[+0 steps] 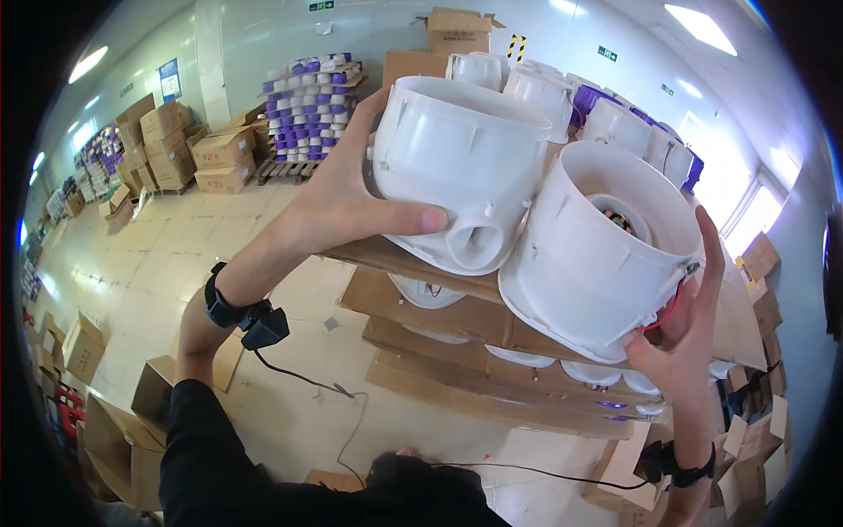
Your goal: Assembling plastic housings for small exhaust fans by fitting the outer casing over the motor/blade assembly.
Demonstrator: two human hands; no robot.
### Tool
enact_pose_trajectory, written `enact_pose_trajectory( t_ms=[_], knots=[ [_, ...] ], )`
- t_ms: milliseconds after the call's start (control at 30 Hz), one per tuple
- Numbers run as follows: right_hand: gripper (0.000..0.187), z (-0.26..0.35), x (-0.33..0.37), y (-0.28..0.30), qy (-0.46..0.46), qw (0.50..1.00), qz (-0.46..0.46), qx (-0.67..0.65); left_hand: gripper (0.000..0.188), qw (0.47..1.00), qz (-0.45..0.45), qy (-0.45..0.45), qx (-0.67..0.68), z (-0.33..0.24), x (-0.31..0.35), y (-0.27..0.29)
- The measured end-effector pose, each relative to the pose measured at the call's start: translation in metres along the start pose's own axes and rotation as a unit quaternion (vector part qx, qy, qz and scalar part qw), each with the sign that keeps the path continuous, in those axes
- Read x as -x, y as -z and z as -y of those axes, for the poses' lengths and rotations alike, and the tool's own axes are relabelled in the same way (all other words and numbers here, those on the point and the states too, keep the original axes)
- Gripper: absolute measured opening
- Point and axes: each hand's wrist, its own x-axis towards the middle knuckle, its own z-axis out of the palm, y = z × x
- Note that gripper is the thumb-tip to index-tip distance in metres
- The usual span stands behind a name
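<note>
White plastic fills most of what I see: a tall stack of cardboard sheets carries rows of white drum-shaped housings, layer on layer, and the person stands at its near edge. Beyond it lies a pale warehouse floor with a pallet of purple-and-white goods and piles of brown cartons along the far wall.

Two housings are at the near edge of the top sheet. The right housing is tilted, its open mouth showing a motor inside and a red wire hanging from its lower side; it juts out past the edge. The left housing sits just beside it, short spout pointing toward the person.

The left hand grips the left housing, thumb across its front wall and fingers behind. The right hand is spread open against the right housing's lower side, cradling rather than clasping it, near the wire.

I would worry about the right housing: held only by an open palm and already tilted over the edge, it could slide off, or the wire could snag a finger. Dragging either housing might also shift the loose top sheet and unsettle the row behind.
</note>
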Motion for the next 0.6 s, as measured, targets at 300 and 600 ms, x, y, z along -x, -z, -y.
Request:
enact_pose_trajectory(
  t_ms=[300,600],
  knots=[
    [0.119,0.014,0.034,0.027,0.056,0.998,-0.013,0.036,0.128,0.996,-0.022,-0.063,-0.051,-0.035,0.002,-0.02],
    [0.118,0.082,0.143,0.108,0.071,0.987,-0.098,0.108,0.124,0.992,0.027,-0.117,0.037,-0.114,0.025,-0.122]
  ],
)
